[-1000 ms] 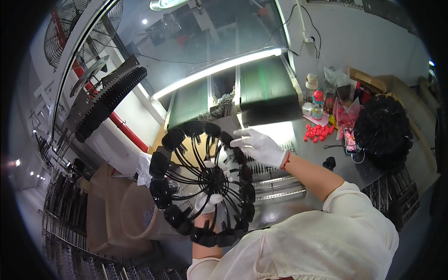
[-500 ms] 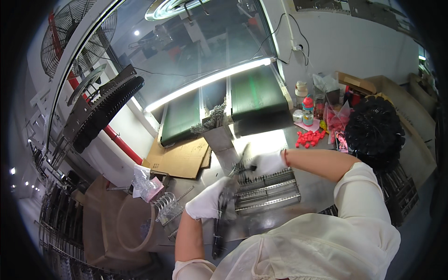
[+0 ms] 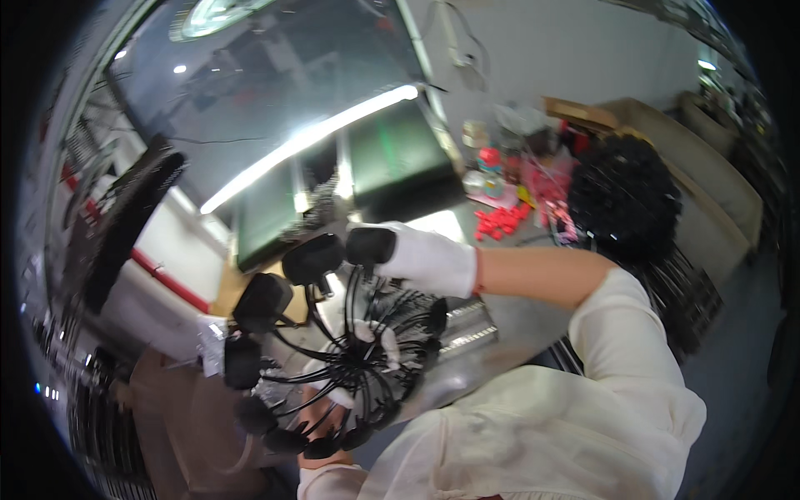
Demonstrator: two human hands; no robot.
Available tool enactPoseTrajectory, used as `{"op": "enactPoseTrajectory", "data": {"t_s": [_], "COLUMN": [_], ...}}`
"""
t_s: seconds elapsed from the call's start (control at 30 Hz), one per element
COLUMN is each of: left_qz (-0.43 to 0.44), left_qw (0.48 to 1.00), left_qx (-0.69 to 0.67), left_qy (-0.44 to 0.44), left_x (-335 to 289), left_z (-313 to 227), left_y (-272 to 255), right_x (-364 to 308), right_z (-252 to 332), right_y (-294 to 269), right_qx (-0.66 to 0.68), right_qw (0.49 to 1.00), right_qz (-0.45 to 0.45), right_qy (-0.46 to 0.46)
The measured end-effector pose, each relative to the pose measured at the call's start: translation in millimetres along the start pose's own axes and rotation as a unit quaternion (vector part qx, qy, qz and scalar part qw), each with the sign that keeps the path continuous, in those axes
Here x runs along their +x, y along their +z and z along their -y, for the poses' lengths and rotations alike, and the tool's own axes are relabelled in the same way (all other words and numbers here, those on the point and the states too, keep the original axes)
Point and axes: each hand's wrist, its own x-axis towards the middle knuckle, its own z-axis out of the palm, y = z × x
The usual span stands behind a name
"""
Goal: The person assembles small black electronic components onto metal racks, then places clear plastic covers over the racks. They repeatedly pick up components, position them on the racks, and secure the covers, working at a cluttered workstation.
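Spread out before me is a round black piece (image 3: 354,362) with many thin curved arms, most ending in a dark rounded pad. My left hand (image 3: 385,343), in a white glove, is behind the arms near its centre; parts of the fingers show between them, closed around it. My right hand (image 3: 433,260), also gloved in white, is at the top rim. A black pad (image 3: 369,247) covers its fingertips, and the fingers seem closed on it. Motion blurs the picture.
A metal rack (image 3: 468,327) lies on the table behind the round piece. Two dark green conveyor belts (image 3: 398,154) run beyond, under a tube lamp (image 3: 308,146). Red small parts (image 3: 500,221), bottles (image 3: 490,162) and a black rounded bundle (image 3: 625,196) are at right.
The round black piece, earlier a dark narrow shape at my left hand, now faces me spread wide. My right hand has moved from the rack area to its rim. The view has shifted.
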Motion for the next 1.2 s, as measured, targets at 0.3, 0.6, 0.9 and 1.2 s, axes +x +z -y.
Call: {"op": "enactPoseTrajectory", "data": {"t_s": [0.3, 0.6, 0.9, 1.2], "left_qz": [0.012, -0.059, -0.103, 0.106], "left_qw": [0.783, 0.945, 0.994, 0.991], "left_qx": [0.621, 0.313, 0.017, 0.077], "left_qy": [-0.034, 0.072, 0.039, -0.003], "left_x": [33, 0, -5, 15], "left_z": [-27, -8, 11, 10], "left_y": [-26, -56, -38, 13], "right_x": [-88, -209, -158, 6], "right_z": [-136, -324, -263, -29], "right_y": [-71, -96, -86, -5], "right_qx": [-0.031, -0.426, -0.45, -0.368], "right_qw": [0.889, 0.761, 0.733, 0.879], "right_qz": [0.363, 0.037, 0.088, -0.011], "right_qy": [0.278, 0.488, 0.502, -0.303]}}
